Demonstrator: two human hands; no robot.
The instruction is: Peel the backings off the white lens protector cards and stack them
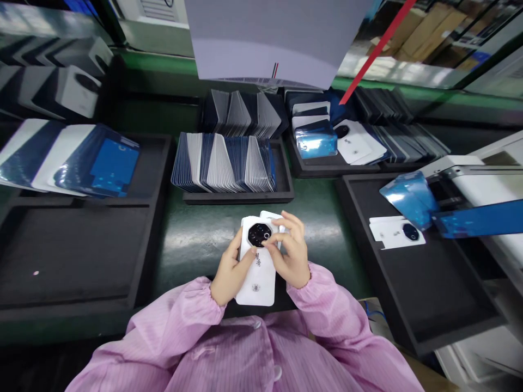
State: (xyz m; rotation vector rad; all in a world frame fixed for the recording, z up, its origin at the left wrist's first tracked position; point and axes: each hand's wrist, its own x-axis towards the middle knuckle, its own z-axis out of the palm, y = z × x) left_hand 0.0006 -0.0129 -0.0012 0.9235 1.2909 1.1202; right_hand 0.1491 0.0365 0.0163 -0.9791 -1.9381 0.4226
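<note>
A white phone-shaped panel (261, 277) with a dark round camera area (257, 235) lies upright in front of my chest, over the green table (188, 239). Its left edge is held by my left hand (232, 268), thumb on the face just below the dark circle. My right hand (291, 250) is bent over the panel's upper right, thumb and index finger brought together at the lower right of the circle; whatever they pinch is too small to name. Behind the top edge, a second white piece (267, 214) sticks out, mostly hidden.
Beyond my hands, a black tray (241, 197) carries rows of dark and white panels (223, 163). Another black tray (73, 250) stands left, with panels at its back. On the right, a tray (441, 305) holds white pieces (394, 233) and blue film (411, 198).
</note>
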